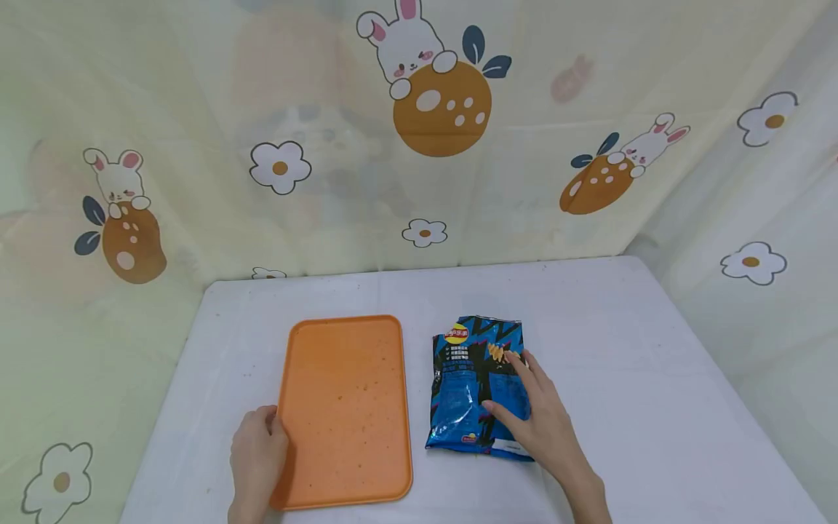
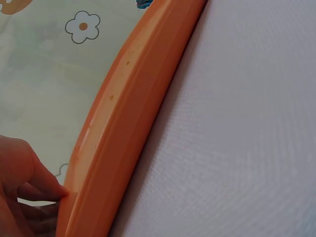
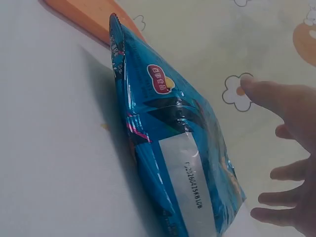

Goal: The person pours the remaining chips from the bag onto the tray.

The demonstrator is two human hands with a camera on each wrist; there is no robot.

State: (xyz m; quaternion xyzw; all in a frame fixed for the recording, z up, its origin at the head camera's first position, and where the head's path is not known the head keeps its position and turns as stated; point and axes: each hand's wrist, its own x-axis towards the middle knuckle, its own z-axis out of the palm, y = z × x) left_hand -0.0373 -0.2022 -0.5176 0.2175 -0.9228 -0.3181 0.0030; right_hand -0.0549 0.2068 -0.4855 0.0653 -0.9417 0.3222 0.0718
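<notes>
An orange tray [image 1: 343, 415] lies on the white table, left of centre. My left hand [image 1: 258, 451] grips its left edge; in the left wrist view a fingertip meets the tray's rim [image 2: 106, 148], while the other fingers are partly hidden. To the right of the tray lies a shiny blue bag of chips [image 1: 458, 407], with the date label in the right wrist view on the bag's end [image 3: 185, 173]. Over the bag's right side, my right hand [image 1: 546, 422] is spread, thumb and fingers apart. The right wrist view shows a gap between that hand [image 3: 291, 148] and the bag.
The white table [image 1: 628, 393] extends to the right of the bag and behind the tray. A cream curtain [image 1: 340, 218] printed with rabbits and flowers hangs along the back and both sides. A narrow strip of table separates tray and bag.
</notes>
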